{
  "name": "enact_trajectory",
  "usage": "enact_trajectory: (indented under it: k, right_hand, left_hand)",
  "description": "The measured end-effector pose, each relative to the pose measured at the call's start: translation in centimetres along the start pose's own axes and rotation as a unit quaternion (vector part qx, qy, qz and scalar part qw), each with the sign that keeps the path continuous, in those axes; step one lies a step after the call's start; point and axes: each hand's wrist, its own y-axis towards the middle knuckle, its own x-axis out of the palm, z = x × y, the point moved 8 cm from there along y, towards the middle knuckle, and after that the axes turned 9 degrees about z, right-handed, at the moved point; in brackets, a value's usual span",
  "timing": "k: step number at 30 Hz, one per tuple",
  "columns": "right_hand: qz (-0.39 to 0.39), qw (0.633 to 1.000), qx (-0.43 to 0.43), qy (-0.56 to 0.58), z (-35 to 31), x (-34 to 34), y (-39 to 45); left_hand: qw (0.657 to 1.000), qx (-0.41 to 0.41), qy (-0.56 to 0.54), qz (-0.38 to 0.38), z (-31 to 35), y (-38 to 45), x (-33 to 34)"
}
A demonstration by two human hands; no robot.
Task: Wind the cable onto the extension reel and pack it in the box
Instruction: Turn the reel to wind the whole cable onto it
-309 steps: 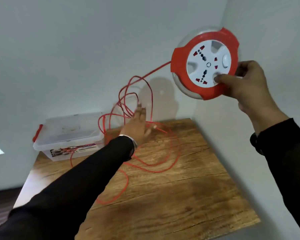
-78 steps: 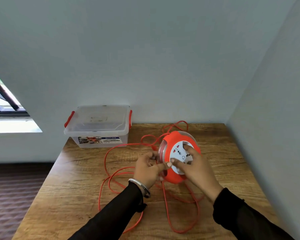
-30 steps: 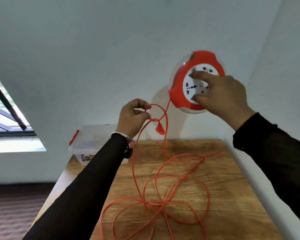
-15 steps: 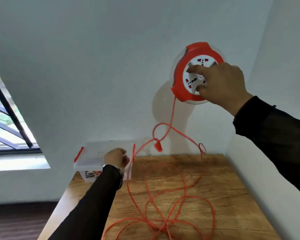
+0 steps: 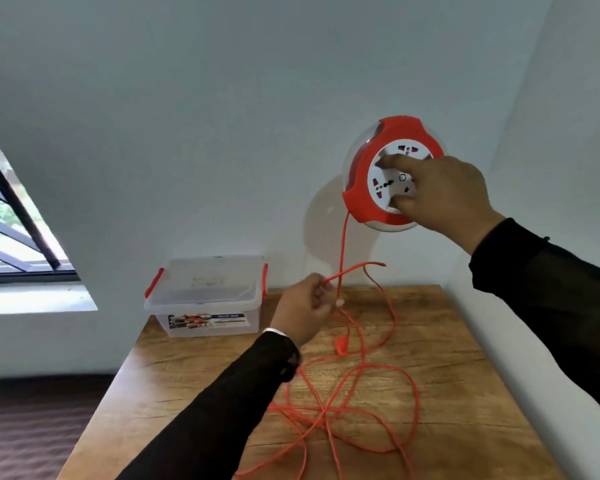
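Note:
My right hand (image 5: 444, 195) holds the round red and white extension reel (image 5: 364, 188) up in the air against the wall, fingers on its white socket face. The orange cable (image 5: 343, 244) drops from the reel's lower edge to my left hand (image 5: 303, 310), which pinches it above the wooden table (image 5: 465, 393). Below that hand a red plug (image 5: 341, 346) dangles, and the rest of the cable lies in loose tangled loops on the table. The clear plastic box (image 5: 205, 296) with red clips and its lid on stands at the table's back left corner.
White walls close the table in at the back and on the right. A window (image 5: 11, 230) with dark bars is at the left above a white sill. Dark flooring shows to the left of the table.
The reel stays raised in my right hand, a little lower in view. My left hand moved from beside the box rightward to the hanging cable and pinched it. The plug now hangs lower.

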Motion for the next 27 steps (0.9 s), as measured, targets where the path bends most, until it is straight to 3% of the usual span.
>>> enact_trajectory:
  k: [2, 4, 8, 10, 12, 15, 18, 19, 21, 23, 24, 27]
  right_hand:
    - [0.000, 1.000, 0.017, -0.008, 1.5, 0.0, -0.3]
    - [-0.009, 0.999, 0.030, -0.015, 3.0, 0.3, -0.9]
    - [-0.056, 0.997, 0.030, -0.031, 4.5, 2.3, -2.9]
    - [-0.079, 0.996, 0.019, -0.041, 4.6, 3.6, -4.1]
    - [-0.093, 0.995, 0.009, -0.045, 4.2, 4.6, -5.1]
    - [-0.105, 0.994, -0.002, -0.043, 3.3, 6.0, -6.3]
    - [-0.128, 0.991, -0.013, -0.030, 2.1, 7.3, -7.5]
    - [-0.133, 0.990, -0.020, -0.028, 1.6, 7.7, -7.8]
    - [-0.139, 0.989, -0.034, -0.022, 0.4, 8.3, -8.5]
    - [-0.139, 0.989, -0.045, -0.016, -0.8, 8.8, -9.1]
    - [-0.137, 0.989, -0.051, -0.014, -1.4, 8.9, -9.3]
    - [-0.122, 0.989, -0.085, -0.006, -3.3, 9.1, -10.4]
  left_hand:
    - [0.987, -0.083, -0.138, -0.002, -2.1, 0.0, -1.0]
    - [0.945, -0.190, -0.262, 0.048, -4.6, -0.2, -3.0]
    - [0.778, -0.365, -0.481, 0.172, -9.0, -1.4, -6.3]
    - [0.723, -0.409, -0.515, 0.211, -10.4, -2.0, -7.0]
    - [0.706, -0.454, -0.493, 0.231, -11.1, -2.8, -6.9]
    - [0.727, -0.511, -0.405, 0.214, -11.5, -3.9, -6.0]
    - [0.849, -0.468, -0.196, 0.147, -10.9, -3.4, -6.2]
    - [0.888, -0.424, -0.113, 0.135, -10.3, -3.0, -6.6]
    - [0.936, -0.304, 0.010, 0.177, -8.3, -2.2, -7.7]
    - [0.962, -0.145, 0.018, 0.229, -4.3, -1.7, -7.9]
    - [0.969, -0.109, -0.029, 0.221, -2.8, -1.7, -7.2]
    - [0.949, -0.194, -0.230, 0.092, -1.7, -2.1, -2.7]
